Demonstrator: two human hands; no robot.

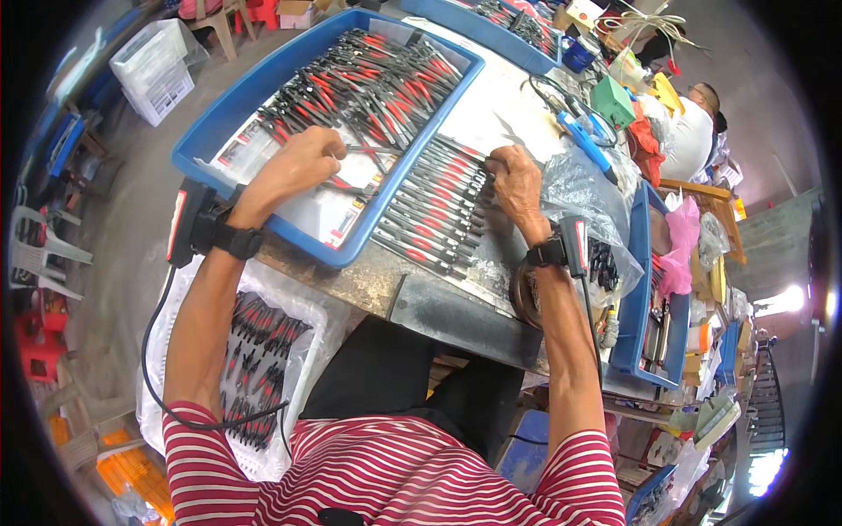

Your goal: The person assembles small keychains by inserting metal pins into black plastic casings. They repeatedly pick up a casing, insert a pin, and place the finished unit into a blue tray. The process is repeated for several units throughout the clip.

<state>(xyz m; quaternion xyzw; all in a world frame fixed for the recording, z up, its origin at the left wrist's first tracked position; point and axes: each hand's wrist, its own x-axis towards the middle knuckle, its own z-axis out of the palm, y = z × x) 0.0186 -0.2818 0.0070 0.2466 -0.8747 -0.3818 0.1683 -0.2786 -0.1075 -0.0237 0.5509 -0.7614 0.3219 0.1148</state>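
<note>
Pliers: you are gripping one pair in your left hand over the blue tray; your right hand is pinching the row. Keep handles aligned.

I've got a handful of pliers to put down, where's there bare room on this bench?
One bare white patch of bench top lies beyond the row of pliers, between the blue tray and the blue-handled tool. A narrow metal strip runs along the near edge. The tray is crowded, as is the right side around the plastic bag.
</note>
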